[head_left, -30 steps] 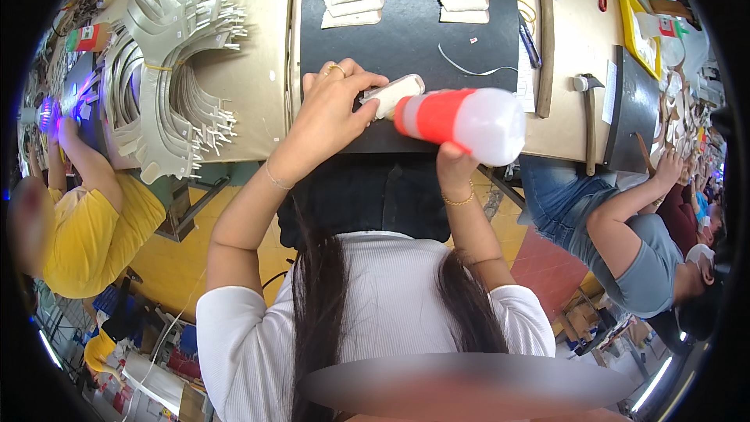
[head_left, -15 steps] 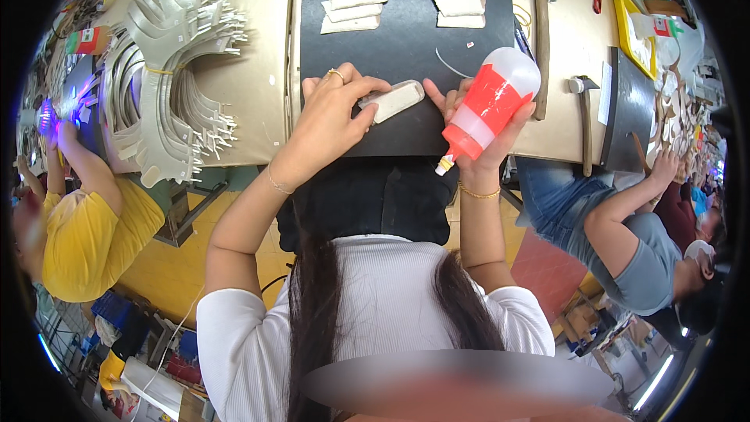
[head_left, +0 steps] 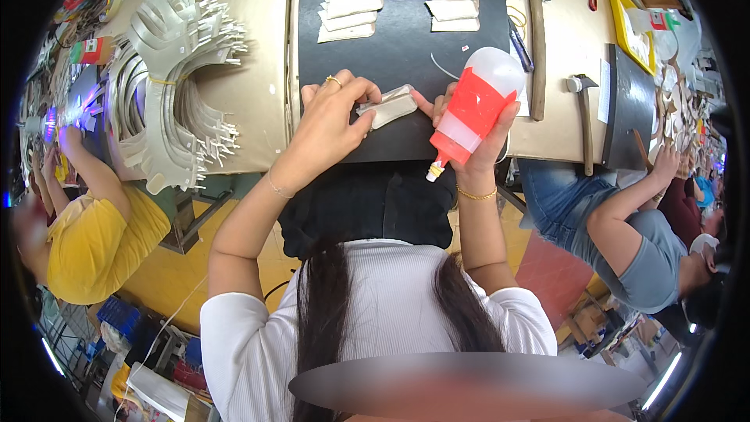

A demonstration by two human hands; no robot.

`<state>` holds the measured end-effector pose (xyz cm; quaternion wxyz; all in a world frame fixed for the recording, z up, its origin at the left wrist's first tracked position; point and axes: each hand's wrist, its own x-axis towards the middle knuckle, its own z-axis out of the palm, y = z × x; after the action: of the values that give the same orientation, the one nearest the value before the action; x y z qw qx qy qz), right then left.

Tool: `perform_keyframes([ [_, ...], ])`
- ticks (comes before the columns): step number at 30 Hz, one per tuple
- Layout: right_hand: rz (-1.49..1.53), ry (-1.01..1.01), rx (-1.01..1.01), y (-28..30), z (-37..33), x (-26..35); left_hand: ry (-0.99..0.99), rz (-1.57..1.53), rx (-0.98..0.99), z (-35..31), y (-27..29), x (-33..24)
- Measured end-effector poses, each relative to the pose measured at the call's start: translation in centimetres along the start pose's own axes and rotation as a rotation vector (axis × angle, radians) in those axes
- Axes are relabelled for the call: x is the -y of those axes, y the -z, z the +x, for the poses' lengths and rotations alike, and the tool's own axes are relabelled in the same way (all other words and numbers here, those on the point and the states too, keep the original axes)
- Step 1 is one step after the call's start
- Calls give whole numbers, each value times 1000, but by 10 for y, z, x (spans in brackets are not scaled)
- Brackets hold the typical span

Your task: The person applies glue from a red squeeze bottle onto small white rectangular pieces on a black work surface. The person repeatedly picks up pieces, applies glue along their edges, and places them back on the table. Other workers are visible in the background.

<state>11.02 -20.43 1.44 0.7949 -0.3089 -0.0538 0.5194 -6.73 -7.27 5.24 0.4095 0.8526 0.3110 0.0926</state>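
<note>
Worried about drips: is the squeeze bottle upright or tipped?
Tipped: the bottle slants in the right hand, nozzle lower in view than base.

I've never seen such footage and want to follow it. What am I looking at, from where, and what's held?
No machine here, just a person at work barehanded. The view comes from a fisheye camera on that person's head, looking down, so straight edges bend. The left hand holds one end of a pale strip over a black mat. The right hand grips a white-and-red squeeze bottle, its nozzle toward the person's body. More pale strips lie grouped at the mat's far side. Left of the mat lies a banded bundle of curved pale pieces; right of it, two hammers.
</note>
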Motion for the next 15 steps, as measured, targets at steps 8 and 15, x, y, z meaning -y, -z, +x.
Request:
perform_keyframes([
  [8,36,-7,70,2,1,-1,-70,32,-45,-4,-3,-1],
  [15,-199,-55,66,-4,-3,-9,-53,11,-10,-3,-1,-1],
])
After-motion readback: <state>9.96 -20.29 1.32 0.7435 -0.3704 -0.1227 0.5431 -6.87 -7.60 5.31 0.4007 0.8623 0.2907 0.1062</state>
